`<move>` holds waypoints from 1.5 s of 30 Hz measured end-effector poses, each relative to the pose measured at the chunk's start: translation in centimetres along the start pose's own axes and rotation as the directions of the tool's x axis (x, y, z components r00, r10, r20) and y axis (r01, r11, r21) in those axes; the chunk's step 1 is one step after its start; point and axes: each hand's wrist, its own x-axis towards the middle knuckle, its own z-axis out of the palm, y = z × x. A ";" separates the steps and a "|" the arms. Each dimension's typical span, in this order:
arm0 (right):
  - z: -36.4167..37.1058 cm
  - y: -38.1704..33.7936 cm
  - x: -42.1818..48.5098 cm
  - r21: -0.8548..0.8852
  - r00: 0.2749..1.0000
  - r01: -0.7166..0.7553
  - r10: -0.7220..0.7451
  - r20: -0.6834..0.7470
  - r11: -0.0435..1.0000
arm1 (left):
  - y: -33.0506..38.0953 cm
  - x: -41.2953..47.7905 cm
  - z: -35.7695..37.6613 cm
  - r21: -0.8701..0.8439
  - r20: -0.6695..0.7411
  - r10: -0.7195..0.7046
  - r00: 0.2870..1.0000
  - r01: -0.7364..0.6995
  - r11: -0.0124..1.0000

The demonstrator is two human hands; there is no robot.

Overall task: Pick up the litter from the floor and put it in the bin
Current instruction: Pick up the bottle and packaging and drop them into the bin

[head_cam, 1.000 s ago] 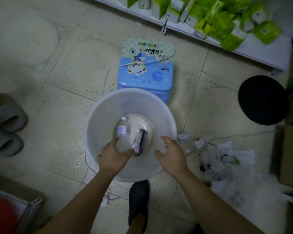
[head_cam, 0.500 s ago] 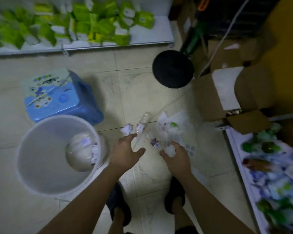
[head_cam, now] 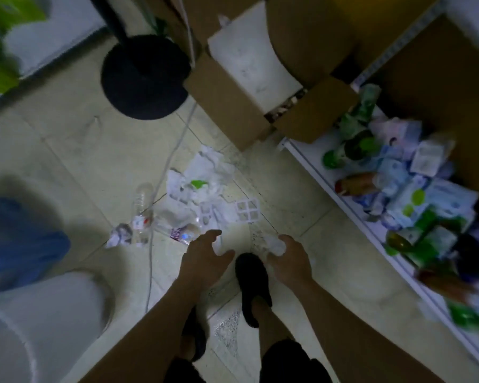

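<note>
Litter lies on the tiled floor ahead of me: a clear plastic bottle (head_cam: 143,199), a crumpled paper ball (head_cam: 119,235), a second clear bottle with a purple label (head_cam: 177,232), a heap of white wrappers (head_cam: 202,175) and a white blister tray (head_cam: 246,210). My left hand (head_cam: 205,257) hovers just short of the labelled bottle, fingers apart and holding nothing. My right hand (head_cam: 289,259) is curled around a small crumpled white wrapper (head_cam: 274,244). The white bin (head_cam: 47,305) stands at lower left, blurred.
A blue stool (head_cam: 20,239) sits beside the bin. A black round base (head_cam: 144,78) and open cardboard boxes (head_cam: 227,98) stand beyond the litter. A low shelf of packaged goods (head_cam: 404,194) runs along the right. A white cable (head_cam: 174,145) crosses the floor. My dark slippers (head_cam: 252,280) are below my hands.
My view has swung right from the bin to the litter pile. Both hands left the bin, where a bottle was dropped, and now reach over the litter; the right hand has closed on a white wrapper.
</note>
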 end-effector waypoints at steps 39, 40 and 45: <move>2.7 18.4 9.6 0.429 0.936 0.062 0.097 -0.339 0.901 | -0.3 13.2 17.5 0.204 0.032 0.365 0.930 -0.364 0.909; 1.0 15.9 7.5 0.450 0.945 0.092 0.065 -0.320 0.888 | 1.0 11.0 15.1 0.166 -0.039 0.346 0.937 -0.335 0.927; -5.3 1.8 -2.7 0.478 0.979 0.194 -0.137 -0.152 0.857 | 5.1 0.0 2.9 -0.066 -0.275 0.134 0.952 -0.158 0.985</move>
